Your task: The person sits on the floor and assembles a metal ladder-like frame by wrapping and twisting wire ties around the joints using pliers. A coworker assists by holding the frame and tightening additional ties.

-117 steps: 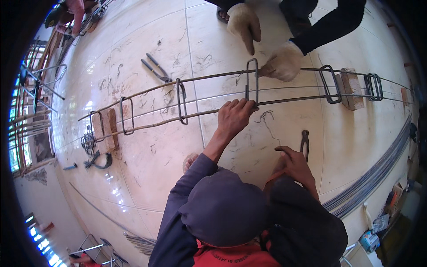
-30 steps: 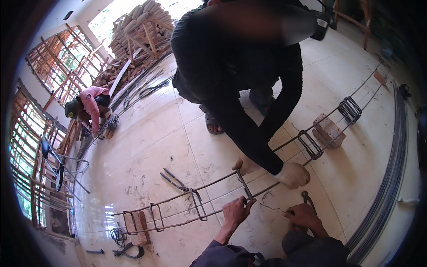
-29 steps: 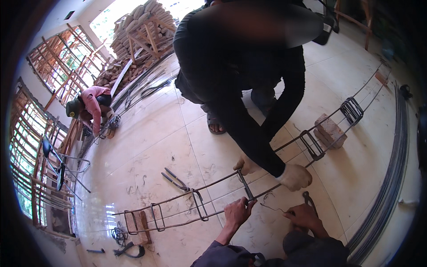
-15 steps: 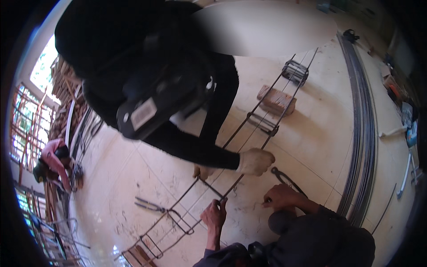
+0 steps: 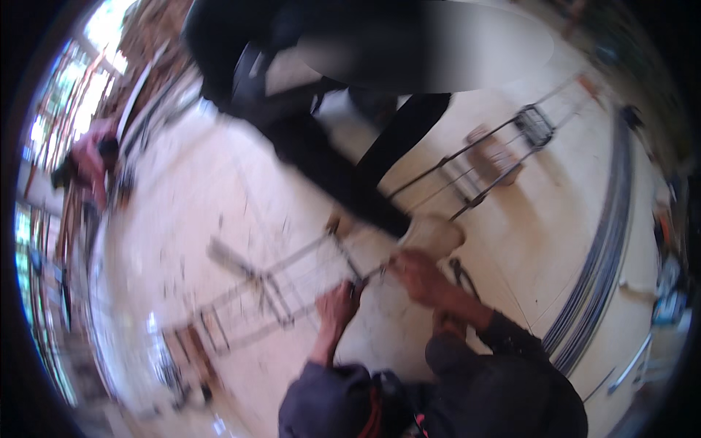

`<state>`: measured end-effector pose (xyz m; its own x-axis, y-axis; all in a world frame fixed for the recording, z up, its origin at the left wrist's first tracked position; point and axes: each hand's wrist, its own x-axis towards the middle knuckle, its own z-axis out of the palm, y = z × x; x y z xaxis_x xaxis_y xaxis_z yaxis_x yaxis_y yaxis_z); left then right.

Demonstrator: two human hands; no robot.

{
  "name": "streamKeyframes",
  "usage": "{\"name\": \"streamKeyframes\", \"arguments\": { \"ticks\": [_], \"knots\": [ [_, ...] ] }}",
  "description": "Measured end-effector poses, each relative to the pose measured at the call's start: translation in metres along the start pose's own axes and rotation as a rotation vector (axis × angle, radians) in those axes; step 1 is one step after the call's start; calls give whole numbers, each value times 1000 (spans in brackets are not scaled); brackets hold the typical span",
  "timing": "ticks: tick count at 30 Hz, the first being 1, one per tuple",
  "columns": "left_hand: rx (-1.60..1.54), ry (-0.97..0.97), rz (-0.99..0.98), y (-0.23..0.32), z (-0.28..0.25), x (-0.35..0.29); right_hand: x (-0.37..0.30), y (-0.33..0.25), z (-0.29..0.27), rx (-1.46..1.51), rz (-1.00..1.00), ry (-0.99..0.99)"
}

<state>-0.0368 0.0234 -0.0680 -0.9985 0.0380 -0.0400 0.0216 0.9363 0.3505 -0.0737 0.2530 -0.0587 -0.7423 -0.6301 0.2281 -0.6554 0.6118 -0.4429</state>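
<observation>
A long rebar cage (image 5: 307,252) of thin steel bars and rectangular stirrups runs from lower left to upper right over the floor. My left hand (image 5: 337,306) is closed on its near bar, at the corner of a stirrup (image 5: 350,261). My right hand (image 5: 418,277) reaches the same bar a little farther right, fingers drawn together; anything between them is too blurred to make out. Right beside it is a co-worker's gloved hand (image 5: 437,235) on the cage. The co-worker's other glove (image 5: 334,223) is at the far bar. Pincers (image 5: 464,276) lie beyond my right wrist.
Blurred pincers (image 5: 232,257) lie by the cage's left part. Wooden blocks (image 5: 491,155) sit under the cage; bundled stirrups (image 5: 534,128) hang farther along. Long steel bars (image 5: 595,281) lie at right. Another person (image 5: 91,164) crouches at far left. The co-worker's dark sleeve (image 5: 328,168) crosses the middle.
My right hand has moved up and left to the bar, beside the co-worker's glove. My left hand stays on the stirrup corner. The whole view has turned and blurred.
</observation>
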Motion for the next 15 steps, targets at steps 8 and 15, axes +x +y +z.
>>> {"name": "streamKeyframes", "arguments": {
  "ticks": [8,15],
  "knots": [
    [29,133,48,-4,-13,-10,44,-25,-3,-62,37,-209],
    [12,186,88,-1,-6,-9,39,-22,6,-130,48,-139]
  ]
}}
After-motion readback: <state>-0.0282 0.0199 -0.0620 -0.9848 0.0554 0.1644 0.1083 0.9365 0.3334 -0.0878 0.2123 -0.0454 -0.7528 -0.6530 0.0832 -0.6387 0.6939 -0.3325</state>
